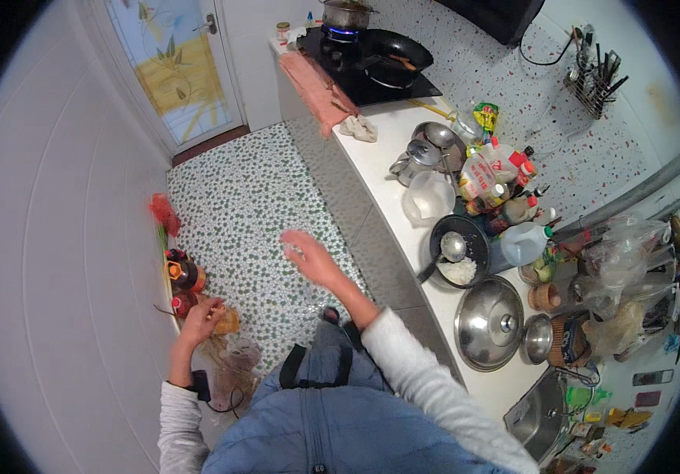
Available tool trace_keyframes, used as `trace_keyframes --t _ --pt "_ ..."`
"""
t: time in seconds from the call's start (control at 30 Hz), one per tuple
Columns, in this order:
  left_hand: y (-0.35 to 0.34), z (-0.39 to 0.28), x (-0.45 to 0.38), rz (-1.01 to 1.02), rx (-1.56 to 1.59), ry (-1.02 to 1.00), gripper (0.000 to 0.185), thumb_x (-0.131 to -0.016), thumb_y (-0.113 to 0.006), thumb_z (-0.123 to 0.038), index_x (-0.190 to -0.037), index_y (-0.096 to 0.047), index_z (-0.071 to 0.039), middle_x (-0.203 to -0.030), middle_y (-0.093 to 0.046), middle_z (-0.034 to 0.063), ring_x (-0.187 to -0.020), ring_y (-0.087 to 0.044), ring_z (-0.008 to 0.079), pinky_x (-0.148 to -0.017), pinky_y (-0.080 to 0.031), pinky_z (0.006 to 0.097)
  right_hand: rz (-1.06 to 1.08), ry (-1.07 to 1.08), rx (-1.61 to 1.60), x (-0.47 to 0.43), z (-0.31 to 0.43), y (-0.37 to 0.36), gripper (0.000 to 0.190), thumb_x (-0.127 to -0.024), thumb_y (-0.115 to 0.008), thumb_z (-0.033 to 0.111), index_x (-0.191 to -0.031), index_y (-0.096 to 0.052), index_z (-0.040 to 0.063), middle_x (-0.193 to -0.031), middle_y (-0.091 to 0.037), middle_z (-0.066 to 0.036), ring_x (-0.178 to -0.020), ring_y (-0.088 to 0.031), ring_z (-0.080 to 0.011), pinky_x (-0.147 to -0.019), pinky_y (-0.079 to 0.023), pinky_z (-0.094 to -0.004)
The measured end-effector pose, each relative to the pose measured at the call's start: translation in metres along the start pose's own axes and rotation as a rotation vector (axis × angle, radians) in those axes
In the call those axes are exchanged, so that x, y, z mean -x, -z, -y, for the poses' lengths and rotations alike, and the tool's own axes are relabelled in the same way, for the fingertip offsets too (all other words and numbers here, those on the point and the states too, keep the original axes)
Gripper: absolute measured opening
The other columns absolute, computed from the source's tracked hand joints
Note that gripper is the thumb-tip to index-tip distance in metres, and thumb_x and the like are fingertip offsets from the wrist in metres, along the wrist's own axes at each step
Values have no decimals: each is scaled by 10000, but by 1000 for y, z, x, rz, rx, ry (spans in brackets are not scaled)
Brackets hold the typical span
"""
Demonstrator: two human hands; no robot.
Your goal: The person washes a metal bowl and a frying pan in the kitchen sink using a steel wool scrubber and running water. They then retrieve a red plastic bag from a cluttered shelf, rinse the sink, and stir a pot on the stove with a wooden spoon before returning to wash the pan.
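Note:
At the lower left, my left hand [200, 322] has its fingers bent together beside a container with orange-yellow contents [227, 320]; whether it grips anything is unclear. Close to it stand a red-capped bottle [184, 303] and a dark bottle with an orange cap ring [184, 274], along the wall. My right hand [311, 256], slightly blurred, is held out over the mosaic-patterned floor [245, 219] with thumb and fingers apart and nothing in it. A clear plastic bag [236, 358] lies below my left hand.
The white counter [369, 172] runs along the right. It bears a black pan with white rice and a ladle [453, 246], a steel lid [490, 323], bottles and a sink [538, 412]. Further off, a pot [346, 15] sits over a blue flame beside a black wok [402, 50].

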State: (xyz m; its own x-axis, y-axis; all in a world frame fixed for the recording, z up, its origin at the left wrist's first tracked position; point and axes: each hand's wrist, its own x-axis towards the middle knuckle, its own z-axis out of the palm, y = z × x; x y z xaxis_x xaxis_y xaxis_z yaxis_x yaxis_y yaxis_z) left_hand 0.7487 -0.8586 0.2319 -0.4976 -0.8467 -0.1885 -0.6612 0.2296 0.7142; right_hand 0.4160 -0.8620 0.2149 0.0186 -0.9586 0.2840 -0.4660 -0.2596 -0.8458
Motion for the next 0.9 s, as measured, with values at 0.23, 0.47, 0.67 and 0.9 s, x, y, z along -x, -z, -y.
trace_keyframes --t 0.23,0.47,0.67,0.9 --pt "40 -25 -135 55 71 -222 301 -869 -583 -148 -1140 -557 -18 -990 -633 154 -787 -627 264 -688 -498 337 -478 -371 75 -201 -197 1 280 -784 -590 78 -1058 -601 22 -1141 -555 -183 -1035 -549 -340 -878 -445 -381" --pt "101 -37 -297 184 108 -62 302 -912 -553 -188 -1167 -557 -27 -1011 -653 123 -838 -631 194 -723 -494 312 -698 -644 682 -288 -305 131 525 -744 -637 188 -1238 -490 89 -1288 -465 -204 -1173 -447 -350 -947 -370 -451" --pt "112 -65 -429 307 157 -103 345 -897 -577 -179 -1214 -532 -50 -1063 -637 129 -840 -635 205 -726 -500 319 -438 -644 537 -284 -262 160 338 -857 -577 324 -1031 -624 39 -895 -643 -189 -836 -617 -363 -773 -454 -454" --pt "41 -143 -576 544 484 -450 467 -853 -655 -241 -1255 -494 -64 -1127 -588 79 -1027 -532 175 -865 -433 327 -50 -499 48 -296 -133 163 278 -914 -547 268 -994 -613 10 -786 -618 -162 -692 -574 -264 -666 -467 -335"
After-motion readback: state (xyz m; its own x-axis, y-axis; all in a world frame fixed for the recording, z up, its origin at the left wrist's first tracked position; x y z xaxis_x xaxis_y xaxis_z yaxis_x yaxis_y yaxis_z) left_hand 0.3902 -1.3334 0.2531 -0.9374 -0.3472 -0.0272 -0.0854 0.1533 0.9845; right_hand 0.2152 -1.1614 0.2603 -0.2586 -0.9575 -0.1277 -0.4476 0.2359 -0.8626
